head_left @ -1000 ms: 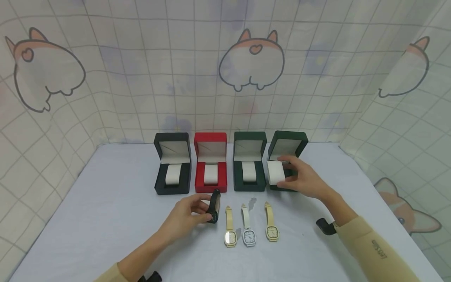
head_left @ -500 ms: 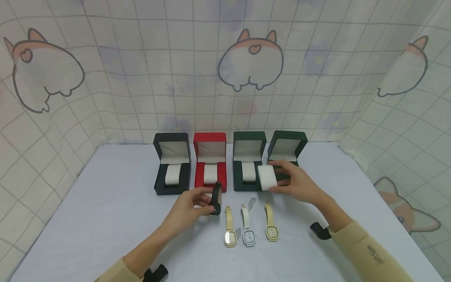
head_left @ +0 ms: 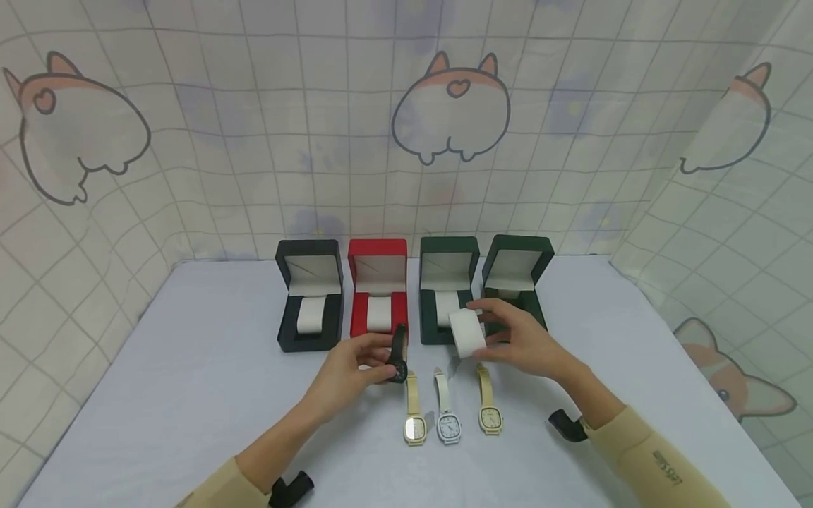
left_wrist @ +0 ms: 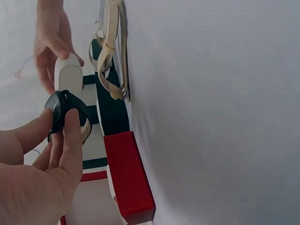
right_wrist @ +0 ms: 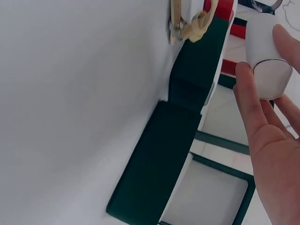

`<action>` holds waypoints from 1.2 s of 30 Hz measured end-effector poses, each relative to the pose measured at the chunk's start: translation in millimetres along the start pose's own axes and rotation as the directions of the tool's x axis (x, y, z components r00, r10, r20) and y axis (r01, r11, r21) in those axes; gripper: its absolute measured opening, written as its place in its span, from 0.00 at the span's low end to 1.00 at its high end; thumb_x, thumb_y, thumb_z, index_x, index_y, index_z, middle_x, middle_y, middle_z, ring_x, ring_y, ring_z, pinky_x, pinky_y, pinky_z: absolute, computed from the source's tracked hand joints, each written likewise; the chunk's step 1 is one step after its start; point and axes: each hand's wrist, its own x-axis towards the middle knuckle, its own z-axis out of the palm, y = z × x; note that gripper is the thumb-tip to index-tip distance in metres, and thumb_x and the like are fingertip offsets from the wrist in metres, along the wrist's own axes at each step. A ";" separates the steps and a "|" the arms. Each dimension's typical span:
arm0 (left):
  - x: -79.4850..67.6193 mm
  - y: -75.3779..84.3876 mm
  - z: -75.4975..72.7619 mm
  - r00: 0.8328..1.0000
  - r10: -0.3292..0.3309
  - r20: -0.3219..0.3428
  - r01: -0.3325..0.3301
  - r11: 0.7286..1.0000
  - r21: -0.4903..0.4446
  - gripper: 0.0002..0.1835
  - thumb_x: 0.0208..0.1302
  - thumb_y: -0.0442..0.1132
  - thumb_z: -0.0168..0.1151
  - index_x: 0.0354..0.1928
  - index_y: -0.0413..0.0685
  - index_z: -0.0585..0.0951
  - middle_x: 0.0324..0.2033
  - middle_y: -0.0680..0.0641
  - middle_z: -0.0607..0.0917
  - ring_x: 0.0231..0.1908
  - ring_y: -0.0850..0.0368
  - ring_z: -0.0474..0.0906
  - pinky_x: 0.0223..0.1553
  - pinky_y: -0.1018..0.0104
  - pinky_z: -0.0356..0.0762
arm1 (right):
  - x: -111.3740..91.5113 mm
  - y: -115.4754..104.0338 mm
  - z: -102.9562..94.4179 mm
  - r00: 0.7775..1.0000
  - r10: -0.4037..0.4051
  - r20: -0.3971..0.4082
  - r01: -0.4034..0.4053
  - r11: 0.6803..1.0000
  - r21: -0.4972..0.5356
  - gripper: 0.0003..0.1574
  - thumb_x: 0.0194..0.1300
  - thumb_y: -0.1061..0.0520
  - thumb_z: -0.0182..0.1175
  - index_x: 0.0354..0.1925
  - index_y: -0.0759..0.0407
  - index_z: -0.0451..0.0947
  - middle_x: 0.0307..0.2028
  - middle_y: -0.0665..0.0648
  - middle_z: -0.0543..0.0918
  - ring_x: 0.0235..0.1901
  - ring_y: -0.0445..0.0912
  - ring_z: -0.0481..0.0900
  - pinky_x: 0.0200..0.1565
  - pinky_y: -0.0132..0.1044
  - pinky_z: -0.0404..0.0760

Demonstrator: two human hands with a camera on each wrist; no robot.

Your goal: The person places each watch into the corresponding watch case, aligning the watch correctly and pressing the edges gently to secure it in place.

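Observation:
My left hand [head_left: 349,370] pinches a black wristwatch [head_left: 399,358] between thumb and fingers, raised in front of the red box [head_left: 399,307]. In the left wrist view the watch [left_wrist: 57,110] has its strap curved in a loop. A white watch cushion [head_left: 466,334] is gripped at its ends by my right hand [head_left: 517,339], in front of the left green box [head_left: 428,310]. The right wrist view shows the cushion's [right_wrist: 262,40] rounded end. Behind the right hand stands the right green box [head_left: 536,305], lid up, its dark inside partly hidden by the fingers.
A black box [head_left: 291,324] with a white cushion stands open at the row's left end; the red and left green boxes also hold white cushions. Nearer lie a gold watch [head_left: 416,429], a silver watch [head_left: 449,427] and another gold watch [head_left: 490,419] on the white tablecloth [head_left: 190,367].
My right hand has lifted the white cushion out of the right green box and carried it left. My left hand has raised the black watch and moved it right, so the two are closer together.

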 end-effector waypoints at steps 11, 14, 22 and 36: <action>5.9 -0.3 5.9 1.000 0.023 0.011 -0.022 0.999 -0.038 0.24 0.63 0.30 0.73 0.61 0.42 0.81 0.43 0.47 0.86 0.43 0.52 0.83 0.43 0.68 0.84 | 0.9 -8.3 14.3 0.998 -0.019 0.060 0.020 1.000 -0.015 0.52 0.54 0.64 0.79 0.72 0.56 0.67 0.66 0.52 0.73 0.59 0.52 0.77 0.50 0.36 0.84; 7.7 -0.6 8.0 1.000 0.022 0.014 -0.021 0.999 -0.039 0.23 0.63 0.30 0.73 0.61 0.42 0.81 0.42 0.47 0.86 0.43 0.52 0.83 0.43 0.68 0.84 | 0.8 -9.5 17.4 0.996 -0.039 0.082 0.040 0.999 -0.018 0.51 0.55 0.64 0.79 0.72 0.57 0.67 0.66 0.51 0.73 0.59 0.50 0.77 0.50 0.36 0.84; 11.5 3.5 12.7 0.999 0.035 0.035 -0.034 0.999 -0.032 0.24 0.64 0.30 0.72 0.62 0.45 0.81 0.42 0.50 0.87 0.43 0.52 0.83 0.44 0.66 0.84 | 1.0 -15.8 25.1 0.988 -0.096 0.118 0.095 0.995 0.013 0.52 0.54 0.65 0.79 0.72 0.57 0.66 0.68 0.54 0.72 0.61 0.53 0.76 0.51 0.40 0.85; 12.3 6.5 20.8 0.998 0.032 0.049 -0.031 0.999 -0.017 0.24 0.65 0.33 0.72 0.63 0.44 0.82 0.41 0.49 0.86 0.43 0.53 0.83 0.41 0.65 0.83 | 2.1 -22.0 33.7 0.984 -0.104 0.145 0.101 0.994 0.033 0.51 0.55 0.65 0.78 0.72 0.59 0.66 0.69 0.59 0.71 0.63 0.56 0.75 0.51 0.38 0.84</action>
